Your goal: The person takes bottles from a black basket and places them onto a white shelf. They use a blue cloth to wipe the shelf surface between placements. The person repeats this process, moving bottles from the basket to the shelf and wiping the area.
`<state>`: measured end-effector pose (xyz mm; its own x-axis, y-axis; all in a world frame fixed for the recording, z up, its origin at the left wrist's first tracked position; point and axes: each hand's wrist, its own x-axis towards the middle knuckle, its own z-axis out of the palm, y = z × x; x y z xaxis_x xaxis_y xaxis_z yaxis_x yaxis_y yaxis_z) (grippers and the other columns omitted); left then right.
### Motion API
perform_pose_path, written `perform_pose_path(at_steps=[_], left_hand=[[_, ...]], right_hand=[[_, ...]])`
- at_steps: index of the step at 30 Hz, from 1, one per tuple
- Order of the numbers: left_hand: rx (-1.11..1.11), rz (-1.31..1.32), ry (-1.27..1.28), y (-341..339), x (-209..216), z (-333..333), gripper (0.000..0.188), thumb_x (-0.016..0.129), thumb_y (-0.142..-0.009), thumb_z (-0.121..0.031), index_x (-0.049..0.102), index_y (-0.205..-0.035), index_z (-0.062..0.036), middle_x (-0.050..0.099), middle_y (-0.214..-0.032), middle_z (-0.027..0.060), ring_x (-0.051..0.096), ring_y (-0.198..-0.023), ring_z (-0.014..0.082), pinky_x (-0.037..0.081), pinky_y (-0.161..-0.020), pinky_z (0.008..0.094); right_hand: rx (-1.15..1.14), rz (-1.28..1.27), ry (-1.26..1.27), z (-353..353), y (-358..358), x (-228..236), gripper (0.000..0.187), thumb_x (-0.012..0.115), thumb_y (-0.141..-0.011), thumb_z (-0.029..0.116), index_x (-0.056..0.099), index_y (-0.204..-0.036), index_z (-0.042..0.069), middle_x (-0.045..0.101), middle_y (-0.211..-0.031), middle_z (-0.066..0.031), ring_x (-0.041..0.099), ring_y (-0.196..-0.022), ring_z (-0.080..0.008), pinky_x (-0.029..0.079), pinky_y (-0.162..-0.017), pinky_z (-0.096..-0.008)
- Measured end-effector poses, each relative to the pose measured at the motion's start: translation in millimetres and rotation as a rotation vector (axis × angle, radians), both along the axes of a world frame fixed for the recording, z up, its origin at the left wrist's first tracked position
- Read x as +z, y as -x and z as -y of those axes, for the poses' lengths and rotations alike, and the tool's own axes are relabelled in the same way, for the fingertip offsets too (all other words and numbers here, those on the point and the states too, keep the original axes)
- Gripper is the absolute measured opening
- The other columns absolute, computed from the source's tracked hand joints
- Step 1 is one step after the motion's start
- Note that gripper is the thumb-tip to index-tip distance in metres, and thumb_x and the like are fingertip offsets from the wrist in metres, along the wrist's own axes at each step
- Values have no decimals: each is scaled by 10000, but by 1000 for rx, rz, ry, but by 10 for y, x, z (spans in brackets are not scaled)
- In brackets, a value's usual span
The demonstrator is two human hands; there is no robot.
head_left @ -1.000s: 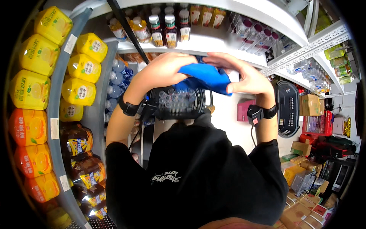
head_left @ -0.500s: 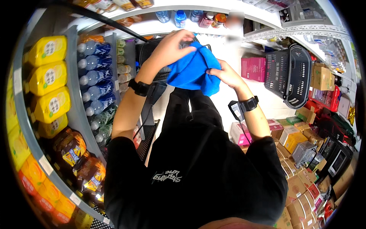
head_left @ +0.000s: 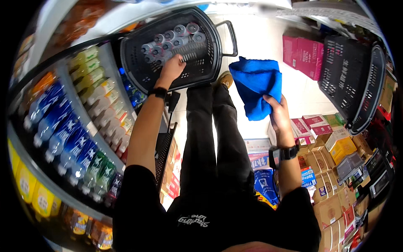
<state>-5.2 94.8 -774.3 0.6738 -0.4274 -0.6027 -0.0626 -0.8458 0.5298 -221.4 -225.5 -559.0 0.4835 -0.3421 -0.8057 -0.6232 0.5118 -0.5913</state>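
My left hand [head_left: 171, 69] is over the black plastic basket [head_left: 213, 63], its fingers curled beside small bottles [head_left: 167, 45] with pale, round tops. Whatever those fingers may hold is hidden. Several of these bottles stand grouped in the basket, and part of its slotted floor shows to their right. My right hand [head_left: 278, 111] grips a blue cloth [head_left: 257, 86] by its lower right edge, and the rest spreads out above the pale floor. Both wrists wear black bands.
Left, shelves carry blue-labelled drink bottles [head_left: 63, 130] and pale-labelled bottles [head_left: 108, 101]. The basket's handle [head_left: 231, 38] sticks out rightward. Another black basket [head_left: 350, 80] stands at right beside a magenta carton [head_left: 303, 56]. Cardboard boxes [head_left: 331, 212] fill the lower right. My shoe [head_left: 226, 79] is near the basket.
My left hand has left the cloth and moved into the basket. My right hand has carried the cloth rightward. The view has shifted, showing the basket with bottles in full.
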Motion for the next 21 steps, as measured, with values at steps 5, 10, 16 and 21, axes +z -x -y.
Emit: perform_pose_path(at_steps=[5,10,16,21], left_hand=[[-177,290,-123,-197,-877,697,512,634,-857,-252,470,-1326,-125,596,-1194,196,594,-1073,396,501,-882,486],[-253,149,-310,-353,-1484,1065,520,644,-860,-269,455,-1325,-136,557,-1235,226,591,-1097,397,507,-886,494],[-262,275,-143,-435,-1842,982,431,652,-853,-199,496,-1236,-77,608,-1104,279,598,-995,459,498,-839,515],[-272,360,49,-464,-1280,611,377,647,-859,-206,511,-1156,-16,601,-1096,228,602,-952,431,496,-788,508]], right_hand=[[-41,-77,20,113,205,-283,287,649,-854,112,585,-1100,-19,646,-968,-85,610,-902,-160,485,-824,-301],[-53,-86,96,131,432,-516,258,667,-865,121,595,-1081,-1,656,-935,-62,618,-856,-145,488,-808,-286],[-6,-123,135,164,602,-632,324,657,-853,65,562,-1150,-24,648,-1016,-86,615,-919,-169,481,-867,-303],[-18,-86,183,151,492,-388,237,659,-870,105,596,-1076,4,648,-939,-47,596,-865,-129,474,-822,-281]])
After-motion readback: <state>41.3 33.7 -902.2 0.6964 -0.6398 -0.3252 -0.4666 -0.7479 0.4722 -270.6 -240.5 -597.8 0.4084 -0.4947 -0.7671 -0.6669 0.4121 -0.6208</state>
